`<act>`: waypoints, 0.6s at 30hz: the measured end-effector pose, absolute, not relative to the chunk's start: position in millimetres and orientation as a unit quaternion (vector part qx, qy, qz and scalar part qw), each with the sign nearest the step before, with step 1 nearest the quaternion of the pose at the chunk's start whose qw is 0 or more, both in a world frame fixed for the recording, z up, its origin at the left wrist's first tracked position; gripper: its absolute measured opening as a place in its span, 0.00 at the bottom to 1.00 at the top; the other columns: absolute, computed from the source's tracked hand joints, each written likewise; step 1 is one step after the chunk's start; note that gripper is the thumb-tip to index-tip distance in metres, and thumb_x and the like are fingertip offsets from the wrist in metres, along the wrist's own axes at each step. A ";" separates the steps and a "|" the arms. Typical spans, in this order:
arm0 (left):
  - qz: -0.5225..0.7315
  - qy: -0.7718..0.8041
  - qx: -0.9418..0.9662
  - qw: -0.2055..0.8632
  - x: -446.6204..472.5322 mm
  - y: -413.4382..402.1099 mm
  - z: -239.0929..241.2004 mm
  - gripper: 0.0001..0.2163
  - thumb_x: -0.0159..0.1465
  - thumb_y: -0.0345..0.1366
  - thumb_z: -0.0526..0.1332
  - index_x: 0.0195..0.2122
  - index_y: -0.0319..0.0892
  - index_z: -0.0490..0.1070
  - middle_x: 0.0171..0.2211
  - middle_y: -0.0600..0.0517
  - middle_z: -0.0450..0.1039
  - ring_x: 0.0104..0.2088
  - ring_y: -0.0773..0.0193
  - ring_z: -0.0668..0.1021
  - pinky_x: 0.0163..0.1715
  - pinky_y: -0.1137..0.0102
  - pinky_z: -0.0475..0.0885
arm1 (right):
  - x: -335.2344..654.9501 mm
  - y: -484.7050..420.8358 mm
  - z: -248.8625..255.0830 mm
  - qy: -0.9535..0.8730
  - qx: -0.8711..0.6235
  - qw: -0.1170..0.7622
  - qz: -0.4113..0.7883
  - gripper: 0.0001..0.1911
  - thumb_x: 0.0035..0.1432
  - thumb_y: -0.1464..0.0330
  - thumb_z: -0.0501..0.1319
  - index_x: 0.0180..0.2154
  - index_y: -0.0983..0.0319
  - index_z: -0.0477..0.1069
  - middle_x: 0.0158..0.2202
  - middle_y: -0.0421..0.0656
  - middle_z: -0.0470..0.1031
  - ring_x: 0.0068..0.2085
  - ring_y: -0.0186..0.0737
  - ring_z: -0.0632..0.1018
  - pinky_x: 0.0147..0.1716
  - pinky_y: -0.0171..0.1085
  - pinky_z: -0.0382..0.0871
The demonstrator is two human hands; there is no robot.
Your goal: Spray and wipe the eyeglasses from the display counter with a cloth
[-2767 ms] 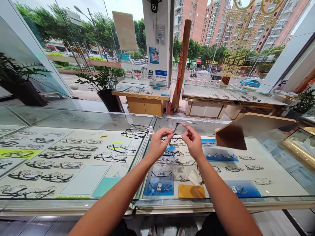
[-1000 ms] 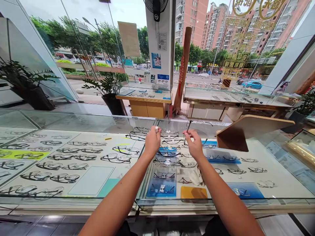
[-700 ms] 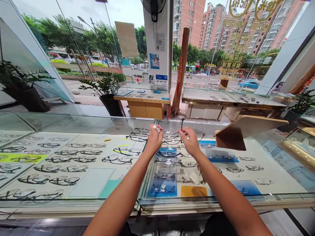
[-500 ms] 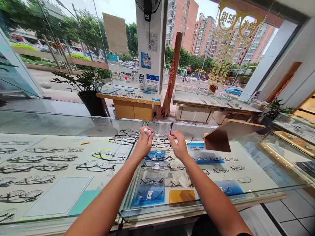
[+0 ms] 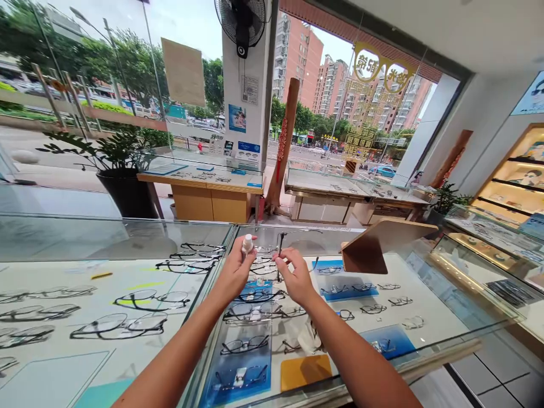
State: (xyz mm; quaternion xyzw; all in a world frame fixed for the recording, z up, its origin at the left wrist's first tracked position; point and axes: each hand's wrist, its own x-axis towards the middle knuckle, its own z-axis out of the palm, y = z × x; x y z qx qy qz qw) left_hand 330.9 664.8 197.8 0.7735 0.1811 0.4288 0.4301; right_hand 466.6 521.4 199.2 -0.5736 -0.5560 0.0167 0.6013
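In the head view my left hand (image 5: 233, 271) is closed round a small white bottle (image 5: 247, 243), whose top sticks up above the fingers. Just right of it, my right hand (image 5: 293, 274) pinches a pair of eyeglasses (image 5: 281, 242) by a dark part of the frame; one thin temple stretches off to the right. The lenses are hard to make out against the display behind. Both hands are raised above the glass showcase (image 5: 229, 241), close together but apart. Beneath them, several eyeglasses (image 5: 254, 310) lie in rows inside the case.
A brown wooden board (image 5: 374, 249) stands tilted on the case, right of my hands. Below them are a yellow-brown cloth (image 5: 305, 372) and a crumpled pale cloth (image 5: 306, 338). Further off stand a potted plant (image 5: 127, 190), a wooden post (image 5: 285, 147) and another display counter (image 5: 212, 198).
My view has tilted up and turned slightly right. The white bottle now points more upright in my left hand. My right hand still holds the eyeglasses.
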 end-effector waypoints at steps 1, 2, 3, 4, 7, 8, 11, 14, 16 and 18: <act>0.426 0.185 0.774 0.431 330.4 665.4 197.2 0.17 0.71 0.50 0.56 0.56 0.47 0.66 0.39 0.52 0.70 0.37 0.59 0.72 0.40 0.66 0.71 | 465.5 521.8 199.6 -0.557 -0.571 0.603 0.016 0.10 0.72 0.62 0.59 0.39 0.58 0.77 0.44 0.45 0.81 0.48 0.44 0.76 0.51 0.43 0.66; 0.422 0.186 0.774 0.435 329.9 666.2 196.9 0.16 0.71 0.51 0.57 0.52 0.47 0.68 0.36 0.53 0.68 0.34 0.60 0.71 0.38 0.67 0.69 | 464.5 522.2 200.0 -0.557 -0.571 0.603 0.015 0.10 0.72 0.62 0.59 0.39 0.58 0.77 0.44 0.45 0.81 0.48 0.44 0.76 0.51 0.44 0.66; 0.419 0.185 0.771 0.443 329.4 667.0 196.9 0.16 0.70 0.53 0.58 0.47 0.46 0.69 0.33 0.55 0.67 0.32 0.61 0.69 0.35 0.67 0.68 | 463.6 522.6 200.3 -0.559 -0.572 0.601 0.014 0.10 0.72 0.62 0.59 0.39 0.58 0.77 0.44 0.45 0.82 0.48 0.44 0.76 0.51 0.44 0.66; 0.418 0.182 0.764 0.456 329.0 667.8 197.1 0.17 0.70 0.55 0.58 0.42 0.45 0.69 0.31 0.55 0.65 0.30 0.62 0.68 0.33 0.68 0.66 | 462.9 522.9 200.6 -0.561 -0.573 0.598 0.013 0.10 0.72 0.63 0.59 0.38 0.58 0.76 0.43 0.45 0.82 0.47 0.44 0.76 0.52 0.44 0.66; 0.422 0.167 0.729 0.512 327.6 668.0 199.7 0.25 0.68 0.63 0.54 0.31 0.44 0.65 0.28 0.55 0.63 0.27 0.64 0.65 0.27 0.69 0.64 | 460.8 523.1 200.7 -0.564 -0.574 0.594 0.012 0.10 0.72 0.62 0.59 0.38 0.57 0.76 0.43 0.45 0.82 0.46 0.45 0.76 0.51 0.44 0.65; 0.422 0.165 0.716 0.531 327.0 667.2 201.2 0.27 0.68 0.65 0.53 0.29 0.44 0.65 0.27 0.55 0.63 0.26 0.64 0.65 0.26 0.69 0.63 | 460.1 522.8 200.5 -0.564 -0.573 0.594 0.014 0.10 0.72 0.62 0.59 0.38 0.57 0.75 0.43 0.45 0.81 0.46 0.45 0.76 0.51 0.44 0.65; 0.410 0.167 0.677 0.587 324.5 661.9 206.8 0.30 0.66 0.67 0.52 0.26 0.43 0.67 0.24 0.54 0.62 0.24 0.65 0.65 0.24 0.70 0.63 | 458.3 521.3 199.8 -0.570 -0.569 0.592 0.036 0.11 0.72 0.61 0.59 0.37 0.57 0.75 0.43 0.45 0.81 0.47 0.45 0.75 0.51 0.44 0.65; 0.375 0.154 0.628 0.664 322.2 654.8 213.4 0.30 0.63 0.67 0.55 0.23 0.43 0.65 0.20 0.55 0.59 0.22 0.66 0.63 0.22 0.71 0.61 | 457.3 518.7 200.6 -0.575 -0.558 0.595 0.064 0.13 0.73 0.59 0.58 0.37 0.57 0.74 0.42 0.46 0.80 0.46 0.46 0.75 0.51 0.44 0.65; 0.338 0.138 0.585 0.724 321.0 651.1 217.6 0.30 0.60 0.68 0.55 0.22 0.43 0.64 0.19 0.55 0.57 0.22 0.66 0.61 0.20 0.72 0.58 | 457.4 516.4 202.5 -0.577 -0.553 0.595 0.079 0.15 0.73 0.57 0.57 0.37 0.57 0.74 0.42 0.45 0.79 0.47 0.46 0.75 0.53 0.45 0.64; 0.308 0.119 0.552 0.765 319.9 648.9 220.6 0.30 0.59 0.69 0.55 0.21 0.44 0.64 0.18 0.56 0.56 0.21 0.66 0.60 0.19 0.72 0.57 | 457.8 513.9 204.8 -0.571 -0.549 0.599 0.113 0.16 0.73 0.55 0.56 0.38 0.57 0.75 0.42 0.45 0.79 0.48 0.46 0.75 0.53 0.44 0.64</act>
